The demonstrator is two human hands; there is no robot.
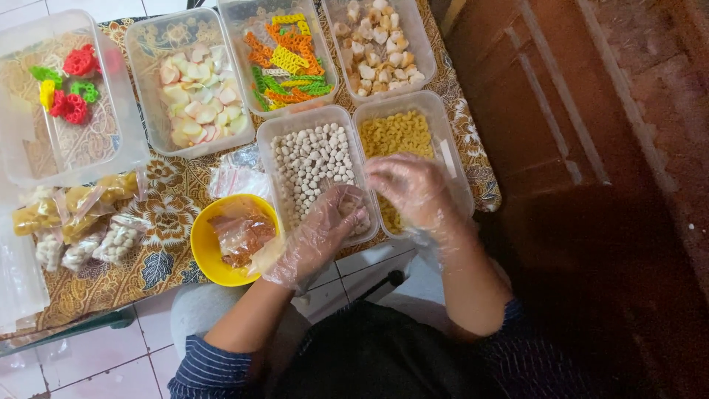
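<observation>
While the low table with the brown patterned batik cloth (177,199) holds everything within arm's reach, the goods lie sorted by kind. At far left, a clear plastic tub (111,125) contains a few red, green and yellow flower-shaped crackers, and below it lie small sealed plastic bags of filled snacks (81,222), stacked aside from the open tubs. Next comes a clear tub of pale pink-and-white chips (196,96), then a round yellow plastic bowl (203,244) cradling a crumpled clear bag of reddish-brown seasoning (240,233). Behind, a tub of orange, yellow and green waffle-shaped crackers (288,59) stands beside a tub of beige puffed pieces (380,44).

The left hand (317,236), in a loose clear plastic glove, rests curled on the near edge of the clear tub of small white balls (314,162), its fingers bent together, apparently pinching something I cannot make out. The right hand (406,188), gloved likewise, hovers over the clear tub of yellow curled macaroni (399,133), fingers drawn together downward; what they grip is hidden.
</observation>
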